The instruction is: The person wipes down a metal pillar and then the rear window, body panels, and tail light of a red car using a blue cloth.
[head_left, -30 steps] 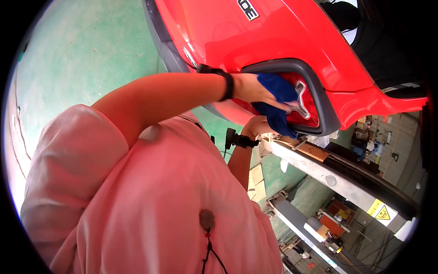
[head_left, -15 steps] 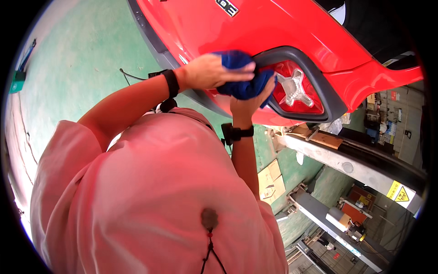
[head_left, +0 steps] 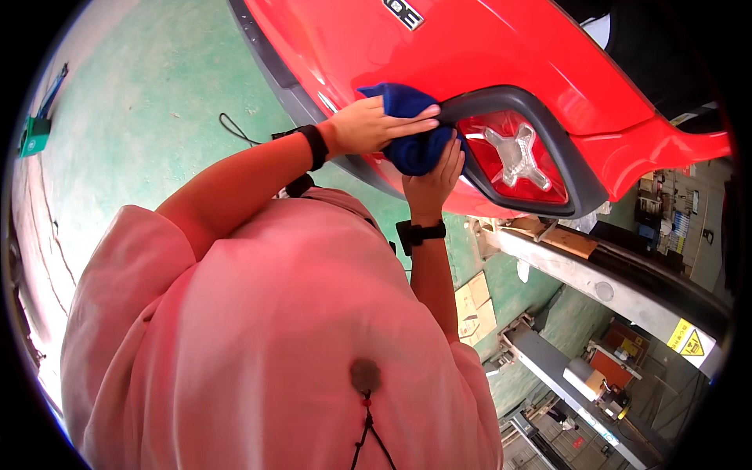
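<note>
My left hand (head_left: 384, 125) is pressed over a folded blue cloth (head_left: 415, 153) against the red car (head_left: 439, 47) at its rear panel, just left of the tail light. My right hand (head_left: 435, 176) grips the lower part of the same cloth, its fingers pointing up near the left fingertips. The tail light (head_left: 517, 157), red with a clear cross-shaped centre and a dark grey surround, is uncovered beside the cloth. What lies under the cloth is hidden.
A green floor (head_left: 157, 133) shows at left, with a green and blue piece of equipment (head_left: 35, 133) and a black hose. At lower right are metal lift beams (head_left: 595, 282), cardboard (head_left: 478, 305), machinery and cluttered shelving. A small distant figure (head_left: 564, 419) appears at bottom right.
Both hands and the cloth have moved left from over the tail light onto the edge beside it. My left hand rose and turned flatter; the tail light's centre is now exposed.
</note>
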`<act>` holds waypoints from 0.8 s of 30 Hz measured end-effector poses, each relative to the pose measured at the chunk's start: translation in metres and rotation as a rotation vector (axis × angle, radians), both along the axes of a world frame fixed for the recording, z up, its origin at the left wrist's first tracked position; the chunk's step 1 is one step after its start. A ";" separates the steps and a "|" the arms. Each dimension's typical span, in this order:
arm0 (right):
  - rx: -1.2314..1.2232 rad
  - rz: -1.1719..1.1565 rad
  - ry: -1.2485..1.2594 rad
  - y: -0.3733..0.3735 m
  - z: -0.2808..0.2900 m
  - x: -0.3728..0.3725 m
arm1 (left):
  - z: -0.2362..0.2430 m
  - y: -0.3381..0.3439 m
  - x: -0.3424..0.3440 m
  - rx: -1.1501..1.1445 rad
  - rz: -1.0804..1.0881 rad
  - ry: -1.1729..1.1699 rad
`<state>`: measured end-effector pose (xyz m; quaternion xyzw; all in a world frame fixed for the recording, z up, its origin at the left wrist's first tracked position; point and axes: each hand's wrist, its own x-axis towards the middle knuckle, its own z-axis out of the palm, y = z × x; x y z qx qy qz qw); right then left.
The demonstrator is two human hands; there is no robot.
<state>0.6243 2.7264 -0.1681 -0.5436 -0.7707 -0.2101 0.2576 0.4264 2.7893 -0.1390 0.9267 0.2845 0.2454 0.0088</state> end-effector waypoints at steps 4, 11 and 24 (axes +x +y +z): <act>-0.022 -0.092 -0.281 -0.019 -0.011 0.031 | -0.043 -0.014 0.003 0.080 0.060 0.008; 0.025 -0.375 -0.204 -0.053 -0.019 0.090 | -0.044 -0.039 0.032 -0.036 0.139 -0.035; 0.281 -0.127 -0.184 -0.067 0.071 0.124 | 0.031 -0.037 0.100 0.302 -0.053 -0.246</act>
